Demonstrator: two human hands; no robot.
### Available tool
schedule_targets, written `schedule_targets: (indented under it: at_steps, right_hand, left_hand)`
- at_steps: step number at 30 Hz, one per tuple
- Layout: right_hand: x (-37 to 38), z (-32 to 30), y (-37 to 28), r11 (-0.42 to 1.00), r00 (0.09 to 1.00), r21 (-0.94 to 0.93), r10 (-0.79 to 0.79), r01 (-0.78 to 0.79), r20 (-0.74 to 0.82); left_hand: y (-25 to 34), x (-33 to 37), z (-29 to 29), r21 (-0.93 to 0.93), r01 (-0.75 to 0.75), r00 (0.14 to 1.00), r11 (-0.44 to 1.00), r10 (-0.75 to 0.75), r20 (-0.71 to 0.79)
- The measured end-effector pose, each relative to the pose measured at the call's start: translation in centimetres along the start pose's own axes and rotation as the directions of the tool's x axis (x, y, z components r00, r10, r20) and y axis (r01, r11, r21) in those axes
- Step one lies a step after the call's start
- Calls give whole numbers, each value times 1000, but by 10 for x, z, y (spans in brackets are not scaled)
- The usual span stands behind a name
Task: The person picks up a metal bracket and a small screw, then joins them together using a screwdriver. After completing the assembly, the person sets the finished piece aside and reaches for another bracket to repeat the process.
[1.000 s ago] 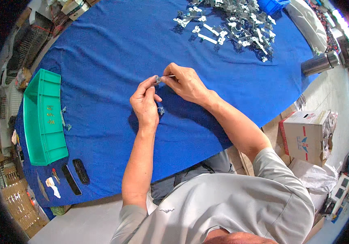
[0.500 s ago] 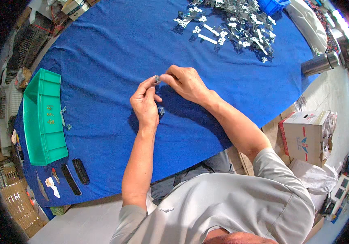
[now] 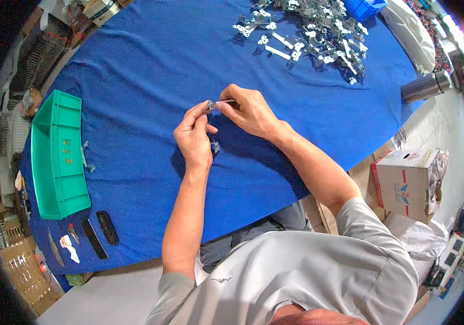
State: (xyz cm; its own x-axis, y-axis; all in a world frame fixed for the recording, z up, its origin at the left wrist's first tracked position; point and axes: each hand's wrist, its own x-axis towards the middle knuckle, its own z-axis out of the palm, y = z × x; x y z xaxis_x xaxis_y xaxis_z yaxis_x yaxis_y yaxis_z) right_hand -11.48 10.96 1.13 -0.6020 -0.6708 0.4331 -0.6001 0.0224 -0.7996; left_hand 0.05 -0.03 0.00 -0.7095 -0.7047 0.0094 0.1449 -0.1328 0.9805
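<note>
Both hands meet at frame centre over the blue tabletop (image 3: 151, 70). The left hand (image 3: 194, 138) pinches a small metal piece (image 3: 210, 105) at its fingertips; the right hand (image 3: 248, 111) is closed on a thin metal pin (image 3: 226, 101) touching that piece. A second small part (image 3: 215, 147) lies just beside the left palm. A pile of metal brackets (image 3: 313, 32) sits at upper right, a green tray (image 3: 56, 154) at left. Risk: the fingertip grip is slight, so the pin may slip or the piece drop and be lost against the cloth.
</note>
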Motion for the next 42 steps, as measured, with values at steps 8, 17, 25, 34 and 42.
schedule_targets:
  at_steps: [8,17,25,34,42]
  right_hand:
    - [2,-3,-2,999,998,5,40,-40,58]
    - [2,-7,0,982,981,-154,131,-108,146]
    - [1,-7,7,965,966,-225,178,-134,188]
    - [3,-7,1,967,968,-205,186,-151,167]
    - [2,-5,-2,999,998,-9,54,-54,34]
  left_hand:
    - [1,-1,2,-12,-13,1000,1000,13,-13]
    - [-1,-1,1,-16,-19,1000,1000,19,-7]
    - [-1,-1,2,-12,-14,1000,1000,14,-9]
    - [2,-2,2,-15,-9,1000,1000,9,-15]
    - [1,0,2,-46,-20,1000,999,19,-20]
